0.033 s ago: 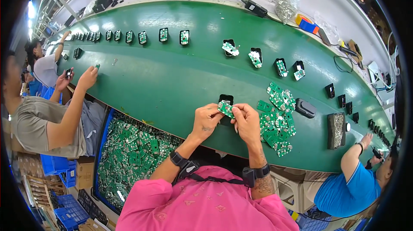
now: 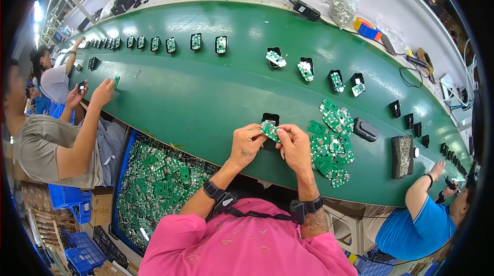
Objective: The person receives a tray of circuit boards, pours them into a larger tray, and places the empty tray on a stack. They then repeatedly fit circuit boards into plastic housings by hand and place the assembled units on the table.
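Between both hands, near the table's front edge, I hold a green circuit board [image 2: 269, 130]. The fingers of my left hand [image 2: 245, 144] close on its left end. My right hand [image 2: 295, 145] pinches its right end between thumb and fingers. Just beyond the board stands a small black plastic case [image 2: 270, 117], partly covered by the board and my hands. To the right of my right hand lies a loose pile of green circuit boards [image 2: 332, 147]. Farther back, several black cases with boards in or on them [image 2: 305, 69] stand in a row.
A closed black case [image 2: 365, 129] and a dark tray of small metal parts [image 2: 402, 156] lie at right. A blue-rimmed bin [image 2: 154, 188] full of boards stands at lower left. Co-workers sit on both sides, one in a blue shirt [image 2: 417, 219] reaching over the green table [image 2: 206, 96].
My hands and the board stay almost in place. The near left co-worker's hand with a board has shifted very slightly.
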`<control>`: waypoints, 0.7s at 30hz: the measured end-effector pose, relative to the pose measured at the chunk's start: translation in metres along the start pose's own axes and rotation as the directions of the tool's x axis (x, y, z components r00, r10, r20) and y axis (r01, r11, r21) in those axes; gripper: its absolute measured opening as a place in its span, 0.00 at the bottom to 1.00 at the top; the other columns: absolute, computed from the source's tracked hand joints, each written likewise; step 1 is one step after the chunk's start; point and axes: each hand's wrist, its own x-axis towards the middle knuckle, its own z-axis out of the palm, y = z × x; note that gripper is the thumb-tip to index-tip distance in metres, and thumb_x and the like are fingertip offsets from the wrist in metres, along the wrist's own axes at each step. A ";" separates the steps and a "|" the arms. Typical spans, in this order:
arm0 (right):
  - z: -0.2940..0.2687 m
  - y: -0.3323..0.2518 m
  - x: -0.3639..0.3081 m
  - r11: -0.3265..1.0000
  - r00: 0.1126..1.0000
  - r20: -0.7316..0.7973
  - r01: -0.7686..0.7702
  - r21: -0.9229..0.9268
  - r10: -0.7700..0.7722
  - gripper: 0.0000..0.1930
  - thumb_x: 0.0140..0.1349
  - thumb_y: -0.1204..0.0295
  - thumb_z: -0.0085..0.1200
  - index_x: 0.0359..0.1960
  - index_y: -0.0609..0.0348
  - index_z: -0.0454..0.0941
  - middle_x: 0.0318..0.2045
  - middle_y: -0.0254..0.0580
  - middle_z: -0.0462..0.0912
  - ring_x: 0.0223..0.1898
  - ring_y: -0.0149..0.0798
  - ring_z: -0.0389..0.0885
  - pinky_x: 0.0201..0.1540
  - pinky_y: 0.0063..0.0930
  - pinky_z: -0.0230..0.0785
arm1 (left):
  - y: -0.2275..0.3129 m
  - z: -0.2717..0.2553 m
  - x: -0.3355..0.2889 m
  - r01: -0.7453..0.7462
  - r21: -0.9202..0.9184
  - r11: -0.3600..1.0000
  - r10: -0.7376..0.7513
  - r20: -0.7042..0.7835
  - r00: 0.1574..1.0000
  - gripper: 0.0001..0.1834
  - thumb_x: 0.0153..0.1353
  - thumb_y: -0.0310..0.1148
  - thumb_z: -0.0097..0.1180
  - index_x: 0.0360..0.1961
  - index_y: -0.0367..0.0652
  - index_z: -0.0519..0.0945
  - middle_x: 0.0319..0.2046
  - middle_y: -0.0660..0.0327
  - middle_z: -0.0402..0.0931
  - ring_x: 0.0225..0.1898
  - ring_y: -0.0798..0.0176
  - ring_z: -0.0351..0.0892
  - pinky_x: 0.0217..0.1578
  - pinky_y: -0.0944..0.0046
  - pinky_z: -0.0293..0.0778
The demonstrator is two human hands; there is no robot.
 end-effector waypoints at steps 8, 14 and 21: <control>-0.008 0.005 0.004 0.994 0.998 -0.035 0.041 -0.105 -0.045 0.09 0.69 0.70 0.56 0.43 0.65 0.78 0.22 0.35 0.82 0.22 0.23 0.77 0.24 0.20 0.66 | 0.002 -0.002 0.003 0.131 -0.182 0.974 -0.127 0.037 0.991 0.04 0.57 0.19 0.62 0.34 0.33 0.86 0.30 0.61 0.83 0.23 0.74 0.77 0.22 0.73 0.71; -0.006 0.006 0.006 0.985 1.000 0.027 0.017 -0.173 -0.013 0.09 0.69 0.70 0.56 0.42 0.65 0.77 0.23 0.38 0.84 0.23 0.26 0.80 0.26 0.22 0.69 | 0.003 -0.005 0.003 0.176 -0.202 0.963 -0.165 0.070 0.984 0.06 0.57 0.18 0.62 0.37 0.32 0.86 0.34 0.62 0.82 0.25 0.74 0.78 0.24 0.74 0.72; -0.003 -0.004 0.003 0.976 0.998 0.020 0.060 -0.211 -0.057 0.08 0.69 0.71 0.56 0.41 0.65 0.77 0.22 0.39 0.84 0.23 0.27 0.81 0.27 0.23 0.70 | -0.006 -0.011 0.005 0.253 -0.310 0.917 -0.218 0.143 0.965 0.06 0.58 0.18 0.62 0.37 0.32 0.85 0.34 0.62 0.82 0.28 0.73 0.79 0.29 0.74 0.74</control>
